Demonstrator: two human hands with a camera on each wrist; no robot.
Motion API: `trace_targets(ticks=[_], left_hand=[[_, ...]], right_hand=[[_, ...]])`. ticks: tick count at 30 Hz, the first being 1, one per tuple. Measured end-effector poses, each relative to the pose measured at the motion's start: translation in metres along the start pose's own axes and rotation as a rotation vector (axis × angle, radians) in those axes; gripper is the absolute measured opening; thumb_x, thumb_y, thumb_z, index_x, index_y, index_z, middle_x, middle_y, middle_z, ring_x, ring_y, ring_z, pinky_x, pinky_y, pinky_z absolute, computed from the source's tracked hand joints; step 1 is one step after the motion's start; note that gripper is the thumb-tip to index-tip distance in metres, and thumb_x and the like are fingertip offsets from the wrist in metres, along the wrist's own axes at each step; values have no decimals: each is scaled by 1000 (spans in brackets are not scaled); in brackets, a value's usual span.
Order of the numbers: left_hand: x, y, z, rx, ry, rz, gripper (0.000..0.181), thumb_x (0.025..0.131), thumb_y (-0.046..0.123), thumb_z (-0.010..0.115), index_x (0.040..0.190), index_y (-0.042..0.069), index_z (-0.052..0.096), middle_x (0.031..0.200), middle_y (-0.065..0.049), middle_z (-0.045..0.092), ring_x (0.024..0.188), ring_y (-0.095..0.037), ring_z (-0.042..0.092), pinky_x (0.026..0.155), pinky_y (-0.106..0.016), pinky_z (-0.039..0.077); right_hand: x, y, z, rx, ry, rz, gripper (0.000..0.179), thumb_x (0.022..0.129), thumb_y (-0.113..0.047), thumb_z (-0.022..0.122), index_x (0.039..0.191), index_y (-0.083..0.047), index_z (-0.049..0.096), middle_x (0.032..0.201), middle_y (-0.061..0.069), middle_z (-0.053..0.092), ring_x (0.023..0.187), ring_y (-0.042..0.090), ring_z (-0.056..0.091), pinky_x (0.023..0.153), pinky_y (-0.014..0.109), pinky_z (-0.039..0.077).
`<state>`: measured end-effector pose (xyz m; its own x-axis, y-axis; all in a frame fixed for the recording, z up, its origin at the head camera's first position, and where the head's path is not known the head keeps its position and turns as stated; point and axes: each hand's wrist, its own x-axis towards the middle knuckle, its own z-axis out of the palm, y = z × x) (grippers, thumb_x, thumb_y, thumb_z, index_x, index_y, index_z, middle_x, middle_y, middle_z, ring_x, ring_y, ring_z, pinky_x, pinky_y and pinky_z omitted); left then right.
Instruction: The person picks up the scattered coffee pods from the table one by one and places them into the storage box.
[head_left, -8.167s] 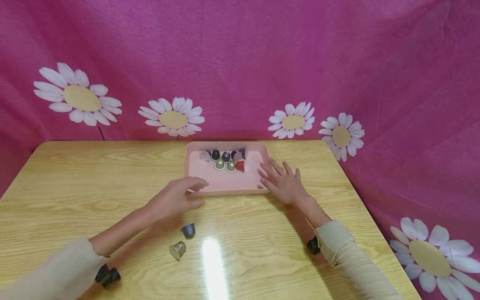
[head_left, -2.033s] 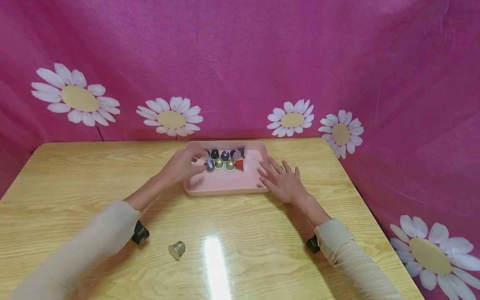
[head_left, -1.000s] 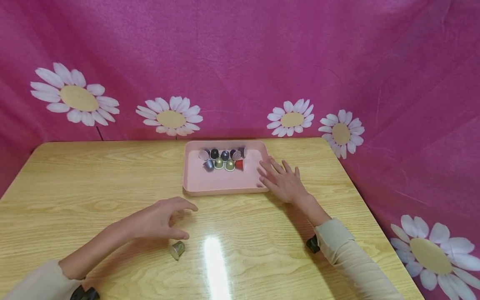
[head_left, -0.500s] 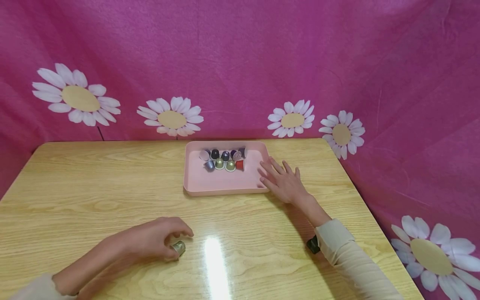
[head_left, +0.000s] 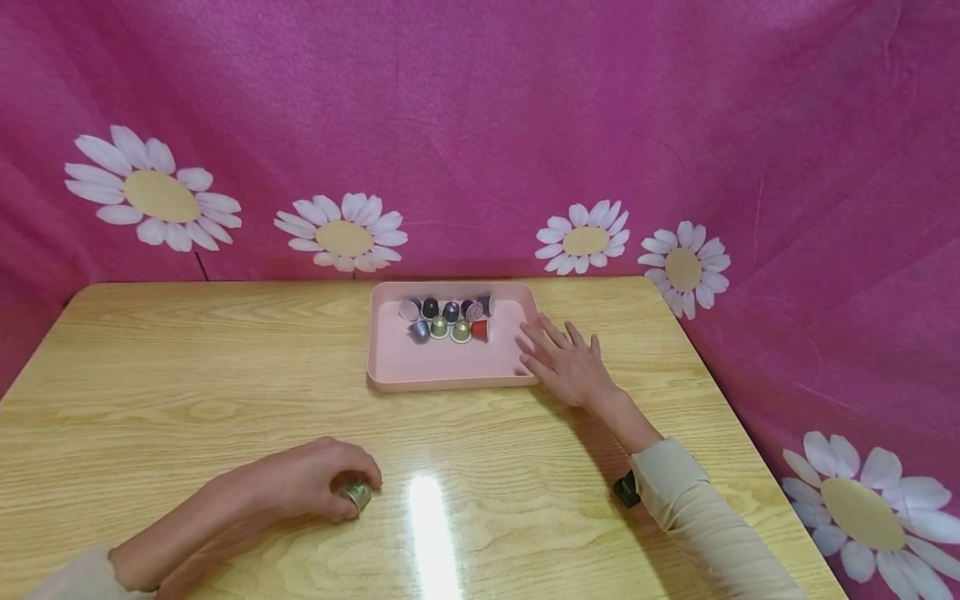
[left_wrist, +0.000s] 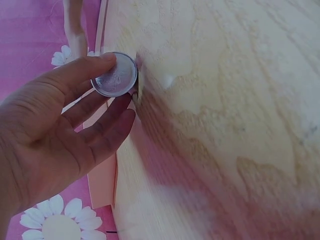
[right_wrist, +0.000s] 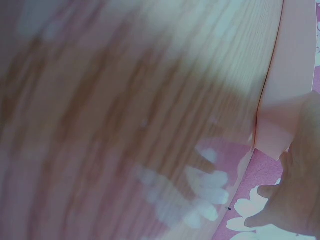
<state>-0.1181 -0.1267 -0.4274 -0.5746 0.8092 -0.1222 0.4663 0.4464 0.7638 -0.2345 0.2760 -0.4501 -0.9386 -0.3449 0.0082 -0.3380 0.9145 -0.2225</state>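
Note:
My left hand [head_left: 307, 479] pinches a gold-green coffee capsule [head_left: 360, 495] between thumb and fingers, low over the front left of the table. In the left wrist view, the capsule's round silver lid [left_wrist: 117, 76] faces the camera, with the thumb at its upper edge. My right hand [head_left: 573, 368] lies with fingers spread over the right rim of a pink tray [head_left: 450, 364]. Inside the tray, several capsules stand or lie in two rows toward the back, among them a red capsule [head_left: 480, 331] and a grey-blue capsule [head_left: 419, 332]. The right wrist view shows that hand against the tray's side.
The wooden table [head_left: 187, 367] reaches back to a magenta cloth [head_left: 465, 125] printed with white daisies. The tray sits close to the table's far edge. A bright light reflection [head_left: 431, 533] shows on the wood, right of the left hand.
The grey-blue capsule went from the table into the tray with my left hand. That hand then came back to the front left and took hold of the gold-green capsule. My right hand stayed put.

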Motion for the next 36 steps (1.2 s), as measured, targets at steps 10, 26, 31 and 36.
trace_targets(ticks=[10, 26, 31, 36], left_hand=[[4, 4, -10, -13, 22, -46, 20, 87, 11, 77, 105, 18, 73, 103, 10, 67, 92, -6, 59, 81, -28, 53], [28, 9, -34, -15, 232, -72, 24, 85, 5, 79, 108, 4, 72, 102, 2, 68, 95, -18, 66, 79, -28, 56], [36, 11, -43, -27, 335, -140, 27, 84, 4, 79, 110, 4, 71, 101, 2, 68, 98, -21, 66, 82, -33, 57], [46, 9, -49, -40, 485, -168, 25, 86, 3, 77, 110, 5, 72, 102, -2, 70, 100, -25, 67, 83, -38, 57]], right_hand=[[0, 0, 1, -4, 2, -4, 62, 102, -58, 37, 158, -33, 28, 166, 2, 16, 145, 49, 16, 105, 78, 7], [0, -1, -1, -11, -7, 2, 63, 103, -58, 36, 159, -32, 27, 166, 1, 14, 144, 50, 17, 105, 78, 6], [0, -1, -1, -15, -7, 4, 63, 103, -58, 37, 159, -33, 26, 166, 2, 15, 144, 50, 17, 105, 78, 6], [0, 0, 0, -9, -4, -1, 63, 103, -57, 38, 159, -32, 27, 166, 2, 15, 144, 51, 18, 105, 78, 6]])
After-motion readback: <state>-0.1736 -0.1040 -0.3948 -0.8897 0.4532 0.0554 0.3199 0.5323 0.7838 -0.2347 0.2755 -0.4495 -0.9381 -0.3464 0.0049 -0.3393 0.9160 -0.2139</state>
